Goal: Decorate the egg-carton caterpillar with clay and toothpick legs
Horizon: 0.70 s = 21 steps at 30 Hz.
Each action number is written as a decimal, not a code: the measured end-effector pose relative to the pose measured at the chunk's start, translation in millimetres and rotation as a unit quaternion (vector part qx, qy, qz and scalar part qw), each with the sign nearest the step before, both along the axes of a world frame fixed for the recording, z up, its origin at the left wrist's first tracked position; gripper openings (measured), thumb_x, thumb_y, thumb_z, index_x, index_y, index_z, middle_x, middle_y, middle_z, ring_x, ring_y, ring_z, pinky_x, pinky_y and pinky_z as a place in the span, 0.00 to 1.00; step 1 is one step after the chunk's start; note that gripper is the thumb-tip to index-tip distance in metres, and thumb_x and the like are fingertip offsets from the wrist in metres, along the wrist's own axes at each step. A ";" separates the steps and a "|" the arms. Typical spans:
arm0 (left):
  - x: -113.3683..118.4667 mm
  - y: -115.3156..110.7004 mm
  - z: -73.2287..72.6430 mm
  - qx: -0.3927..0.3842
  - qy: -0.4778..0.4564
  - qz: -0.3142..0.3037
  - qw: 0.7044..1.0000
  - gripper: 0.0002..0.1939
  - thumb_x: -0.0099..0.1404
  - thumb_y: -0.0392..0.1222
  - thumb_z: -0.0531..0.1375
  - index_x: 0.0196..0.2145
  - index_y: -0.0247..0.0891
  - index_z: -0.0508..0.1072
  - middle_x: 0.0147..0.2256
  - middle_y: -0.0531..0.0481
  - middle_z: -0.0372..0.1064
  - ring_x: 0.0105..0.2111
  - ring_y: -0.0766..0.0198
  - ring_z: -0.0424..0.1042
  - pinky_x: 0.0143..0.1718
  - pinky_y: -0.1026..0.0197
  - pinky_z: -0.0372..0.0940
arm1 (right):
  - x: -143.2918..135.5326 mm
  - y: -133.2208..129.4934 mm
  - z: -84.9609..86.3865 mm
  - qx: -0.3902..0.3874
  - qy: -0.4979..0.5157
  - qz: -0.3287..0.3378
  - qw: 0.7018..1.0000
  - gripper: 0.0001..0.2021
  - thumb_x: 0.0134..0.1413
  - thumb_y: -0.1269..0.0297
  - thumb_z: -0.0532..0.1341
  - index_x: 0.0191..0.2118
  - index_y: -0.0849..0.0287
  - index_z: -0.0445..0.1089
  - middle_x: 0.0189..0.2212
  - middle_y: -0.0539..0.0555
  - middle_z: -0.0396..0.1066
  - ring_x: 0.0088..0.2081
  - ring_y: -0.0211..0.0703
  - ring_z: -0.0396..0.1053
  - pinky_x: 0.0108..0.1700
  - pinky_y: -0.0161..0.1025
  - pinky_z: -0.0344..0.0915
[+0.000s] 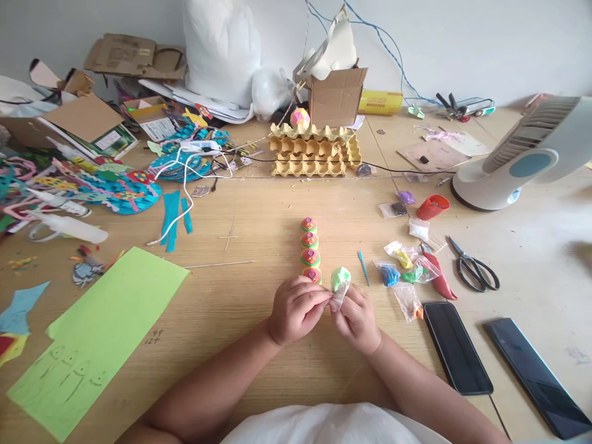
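A small clear plastic bag with light green modelling clay point(341, 279) is pinched between my two hands, its clay end pointing away from me. My left hand point(298, 308) is closed with its fingertips on the bag's near end. On the other side, my right hand point(356, 317) grips the same end, fingers curled. Just beyond my left hand stands a row of several small round clay pieces point(309, 256), red on top with green and yellow below. The nearest one is partly covered by my left hand. A blue clay tool point(363, 268) lies to the right.
Bags of coloured clay point(390, 275), scissors point(477, 265), a red cup point(433, 207) and two phones point(457, 348) lie on the right, near a white fan point(518, 154). Green paper point(115, 333) lies left. Egg cartons point(314, 151) and a cardboard box point(337, 95) stand behind.
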<state>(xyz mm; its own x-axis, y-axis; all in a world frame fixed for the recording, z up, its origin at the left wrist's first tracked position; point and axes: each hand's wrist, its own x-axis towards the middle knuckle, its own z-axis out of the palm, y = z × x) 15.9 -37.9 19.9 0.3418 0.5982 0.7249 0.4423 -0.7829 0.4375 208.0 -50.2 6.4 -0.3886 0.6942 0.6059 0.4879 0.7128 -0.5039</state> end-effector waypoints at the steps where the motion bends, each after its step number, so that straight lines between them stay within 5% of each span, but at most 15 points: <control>1: 0.0 -0.2 -0.5 -0.001 0.001 0.002 1.000 0.13 0.65 0.30 0.64 0.46 0.40 0.75 0.38 0.49 0.81 0.36 0.59 0.75 0.41 0.56 0.70 | -0.8 0.4 0.2 0.004 0.002 -0.001 1.000 0.07 0.60 0.74 0.58 0.36 0.54 0.66 0.29 0.53 0.69 0.31 0.45 0.65 0.35 0.41 0.61; 11: 1.7 -4.3 -2.5 0.045 0.041 0.028 0.998 0.07 0.64 0.32 0.65 0.40 0.39 0.74 0.32 0.49 0.80 0.33 0.59 0.76 0.37 0.57 0.69 | -7.7 -1.1 5.1 0.039 0.018 -0.029 0.999 0.09 0.60 0.73 0.58 0.29 0.55 0.63 0.23 0.50 0.64 0.27 0.41 0.60 0.32 0.39 0.57; 21: -4.0 2.8 -4.5 -0.011 -0.004 0.028 1.000 0.10 0.66 0.29 0.61 0.44 0.39 0.73 0.34 0.47 0.79 0.35 0.59 0.75 0.41 0.56 0.71 | -9.0 -5.2 1.4 0.024 0.047 -0.042 0.998 0.10 0.59 0.74 0.60 0.29 0.55 0.61 0.26 0.50 0.65 0.28 0.41 0.62 0.33 0.40 0.59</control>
